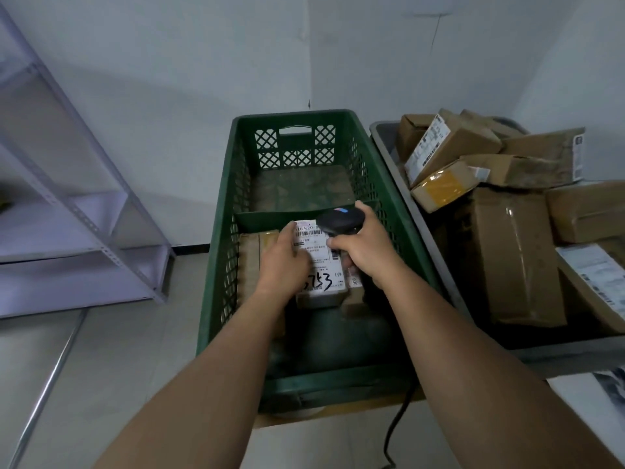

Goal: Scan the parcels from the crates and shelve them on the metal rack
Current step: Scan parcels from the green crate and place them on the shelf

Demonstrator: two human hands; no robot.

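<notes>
**Scan at the green crate (216, 265)**

L hand (282, 262) grips a labelled parcel (321, 265) inside the crate, near end. R hand (362, 252), fingers wrapped round a black scanner (340, 221), just above the label. Grey bin (382, 130) w/ boxes right of crate; metal rack (84, 211) left.

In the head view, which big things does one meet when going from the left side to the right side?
metal rack → green crate → grey crate piled with cardboard parcels
</notes>
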